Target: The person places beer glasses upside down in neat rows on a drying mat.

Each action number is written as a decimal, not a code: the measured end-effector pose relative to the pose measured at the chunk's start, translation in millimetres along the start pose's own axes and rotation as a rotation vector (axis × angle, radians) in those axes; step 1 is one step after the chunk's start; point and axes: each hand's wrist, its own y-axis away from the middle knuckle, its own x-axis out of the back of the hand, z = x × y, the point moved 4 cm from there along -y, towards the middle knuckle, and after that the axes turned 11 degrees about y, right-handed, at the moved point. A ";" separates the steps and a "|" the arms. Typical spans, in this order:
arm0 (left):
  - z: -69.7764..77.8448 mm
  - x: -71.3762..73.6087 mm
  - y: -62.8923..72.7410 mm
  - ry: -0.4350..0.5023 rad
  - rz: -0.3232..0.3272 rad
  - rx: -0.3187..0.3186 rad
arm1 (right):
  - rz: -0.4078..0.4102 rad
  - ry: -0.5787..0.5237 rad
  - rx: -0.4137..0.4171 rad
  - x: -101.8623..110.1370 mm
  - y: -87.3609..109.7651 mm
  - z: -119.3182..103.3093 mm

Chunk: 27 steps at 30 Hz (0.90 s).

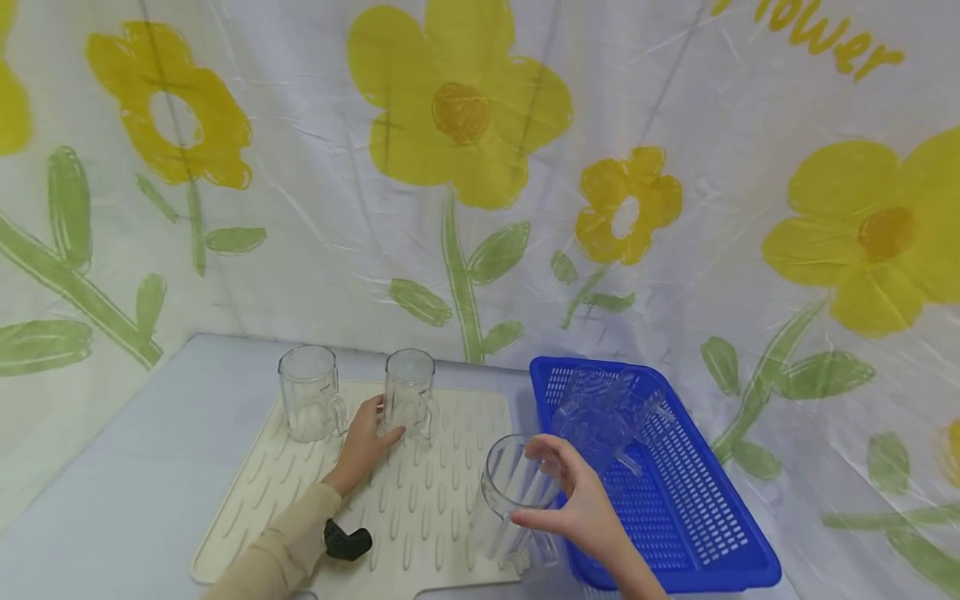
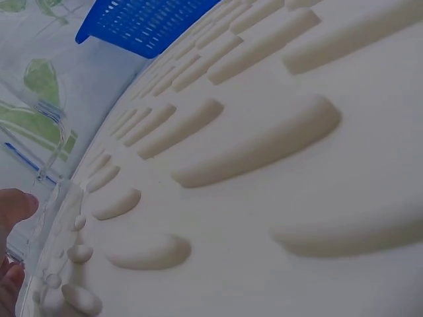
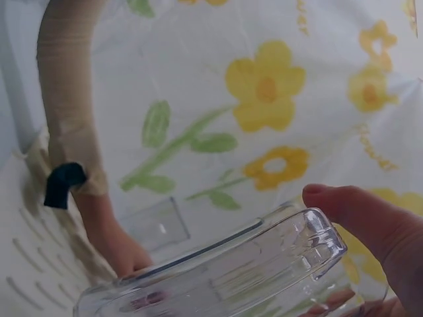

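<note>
My left hand [image 1: 367,446] grips the lower part of a clear glass mug [image 1: 409,383], thumb in front and fingers at its left side. This mug stands upright on a cream ridged mat [image 1: 405,533]. At the left wrist view's edge, only part of the left hand [image 2: 12,244] shows. My right hand [image 1: 581,500] holds a second clear mug [image 1: 502,492] near its rim, over the mat's front right corner. In the right wrist view, that mug's handle [image 3: 324,241] lies close to my thumb. Another glass mug [image 1: 307,400] stands upright at the mat's back left.
A blue perforated plastic basket [image 1: 720,508] sits right of the mat, with several clear mugs [image 1: 600,417] lying in its back part. Behind the white table [image 1: 135,458] hangs a flower-printed curtain [image 1: 315,250]. A black device [image 1: 348,542] is strapped at my left wrist.
</note>
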 end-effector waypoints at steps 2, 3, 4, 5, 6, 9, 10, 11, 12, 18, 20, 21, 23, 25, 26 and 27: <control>-0.4 1.0 1.4 -0.009 0.001 0.008 | -0.011 -0.017 -0.007 -4.1 -0.3 0.8; -0.5 1.6 2.3 -0.010 0.003 0.015 | -0.014 -0.026 -0.011 -5.6 -0.5 1.1; -0.7 2.1 3.5 -0.012 0.003 0.025 | -0.017 -0.035 -0.018 -6.9 -0.8 1.3; -0.7 2.7 5.3 -0.017 0.000 0.035 | -0.018 -0.040 -0.026 -7.8 -1.0 1.5; -0.8 3.2 7.4 -0.016 -0.005 0.047 | -0.018 -0.048 -0.032 -8.4 -1.1 1.4; -1.6 4.5 15.2 -0.003 -0.024 0.070 | -0.015 -0.061 -0.045 -8.4 -1.3 -0.1; -1.7 5.1 18.4 -0.007 -0.031 0.075 | -0.014 -0.060 -0.043 -8.2 -1.3 -0.9; -0.7 6.1 22.0 -0.008 -0.037 0.078 | -0.012 -0.060 -0.038 -8.1 -1.5 -1.3; 0.8 6.8 25.7 -0.010 -0.040 0.078 | -0.011 -0.062 -0.034 -8.1 -1.8 -1.8; 39.7 -9.6 54.6 -0.126 -0.212 -0.221 | -0.007 -0.057 -0.026 -7.7 -0.4 -0.6; 57.0 -22.2 67.0 -0.123 -0.321 -0.373 | 0.000 -0.056 -0.026 -7.6 -0.1 -0.2; 63.6 -28.8 73.1 -0.094 -0.376 -0.412 | 0.004 -0.051 -0.018 -7.5 -0.1 -0.2; 74.4 -41.7 83.6 0.000 -0.454 -0.432 | 0.010 -0.049 -0.010 -7.6 -0.2 0.1; 79.5 -54.5 91.7 0.110 -0.482 -0.378 | 0.015 -0.044 0.003 -7.7 -0.4 -0.3; 80.1 -60.9 94.9 0.160 -0.480 -0.349 | 0.016 -0.042 0.012 -7.8 -0.3 -0.6; 80.0 -67.4 97.6 0.209 -0.473 -0.324 | 0.016 -0.042 0.019 -8.1 -0.1 -0.9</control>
